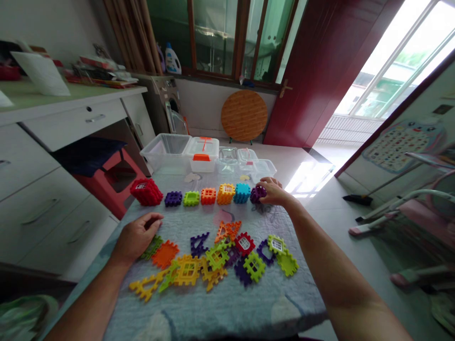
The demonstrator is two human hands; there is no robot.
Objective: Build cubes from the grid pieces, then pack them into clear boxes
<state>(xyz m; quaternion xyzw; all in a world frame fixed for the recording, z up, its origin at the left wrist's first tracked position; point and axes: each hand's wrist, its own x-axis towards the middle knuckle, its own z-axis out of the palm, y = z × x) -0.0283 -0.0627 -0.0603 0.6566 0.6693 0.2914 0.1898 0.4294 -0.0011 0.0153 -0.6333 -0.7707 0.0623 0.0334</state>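
Note:
At the right end of a row of stacked plastic building tiles, my right hand has its fingers round a stack of purple tiles. My left hand rests on the cloth at the left, its fingers loosely curled with nothing seen in them. Beside it lie a green tile and an orange tile. Along the row stand red, dark purple, lime, orange, yellow and blue stacks. Loose tiles, including a red window tile, lie scattered nearer to me.
A patterned cloth covers the table. Behind the row stand clear plastic boxes, among them a large open one and a lidded one with orange latches. A red stool is left of the table; a pink chair is at right.

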